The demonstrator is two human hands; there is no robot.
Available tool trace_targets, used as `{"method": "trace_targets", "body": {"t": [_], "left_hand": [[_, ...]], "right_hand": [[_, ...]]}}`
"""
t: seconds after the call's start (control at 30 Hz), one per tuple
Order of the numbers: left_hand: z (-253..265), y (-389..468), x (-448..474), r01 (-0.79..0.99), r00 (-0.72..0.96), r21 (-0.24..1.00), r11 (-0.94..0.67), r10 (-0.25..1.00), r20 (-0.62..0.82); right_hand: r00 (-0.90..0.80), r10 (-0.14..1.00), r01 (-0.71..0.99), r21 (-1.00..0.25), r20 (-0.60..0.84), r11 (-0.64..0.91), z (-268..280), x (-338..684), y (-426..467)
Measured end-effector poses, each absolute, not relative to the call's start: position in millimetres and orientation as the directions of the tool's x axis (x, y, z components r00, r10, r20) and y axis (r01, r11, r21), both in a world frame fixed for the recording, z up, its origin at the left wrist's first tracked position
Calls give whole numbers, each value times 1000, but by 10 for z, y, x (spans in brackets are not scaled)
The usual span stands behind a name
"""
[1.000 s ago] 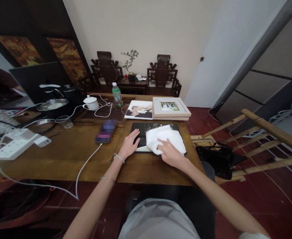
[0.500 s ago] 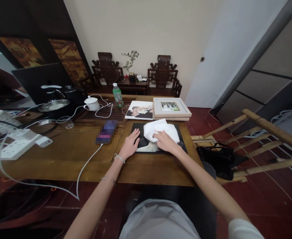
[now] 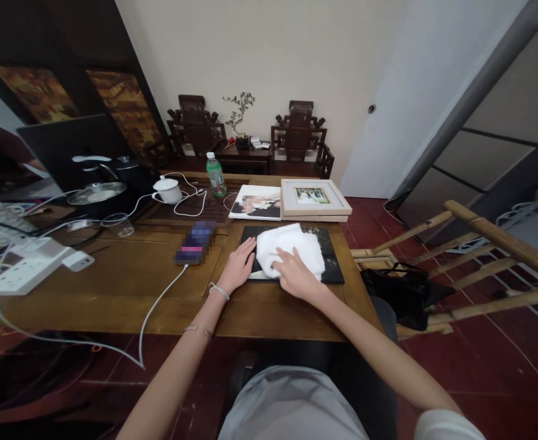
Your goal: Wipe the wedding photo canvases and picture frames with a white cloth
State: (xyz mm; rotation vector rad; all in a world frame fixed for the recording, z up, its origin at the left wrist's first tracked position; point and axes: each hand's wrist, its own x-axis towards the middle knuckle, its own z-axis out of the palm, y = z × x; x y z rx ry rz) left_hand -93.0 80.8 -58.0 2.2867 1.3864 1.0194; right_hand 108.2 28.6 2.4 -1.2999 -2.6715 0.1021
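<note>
A dark photo panel (image 3: 333, 263) lies flat on the wooden table in front of me. A folded white towel (image 3: 287, 240) covers much of its left and middle part. With bent fingers, my right hand (image 3: 296, 275) presses on the towel near its front edge and grips it. My left hand (image 3: 238, 266) rests flat along the panel's left edge, fingers stretched out, its fingertips near the towel. Most of the picture beneath the towel is hidden.
Behind the panel lie a photo print (image 3: 255, 203) and stacked light-framed pictures (image 3: 337, 200). To the left are a phone (image 3: 194, 244) on a cable, a green bottle (image 3: 216, 175), a white lidded cup (image 3: 167, 190) and a power strip (image 3: 25, 267). A bamboo chair (image 3: 502, 244) stands at right.
My right hand has moved the towel left and slightly toward me across the panel. More of the panel's right side now shows. My left hand stays in place.
</note>
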Motion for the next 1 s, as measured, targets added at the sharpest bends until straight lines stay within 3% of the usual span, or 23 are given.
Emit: {"method": "trace_targets", "body": {"t": [0.17,0.33,0.47,0.63,0.73,0.87,1.0], "left_hand": [[-582,807,-927,666,280,560,-493,861,425],[-588,809,-922,654,275,566,-502,855,440],[-596,817,-927,643,279,570,-512,849,448],[-486,751,-908,596,268,605,-528,841,470],[-388,680,-897,524,201,646,-556,817,541],[-336,637,-906,440,83,693,-571,795,601],[-369,657,-911,438,69,705,-558,803,592]], "right_hand": [[-622,780,754,-215,72,621,137,1210,-208],[-580,814,778,-270,38,567,253,1344,47],[-492,862,843,-181,123,507,143,1337,503],[-453,883,883,-76,123,464,3,1100,770],[-541,830,831,-65,137,552,-12,905,684],[-733,666,663,-78,138,745,-2,766,426],[-832,546,527,-166,98,833,37,893,190]]}}
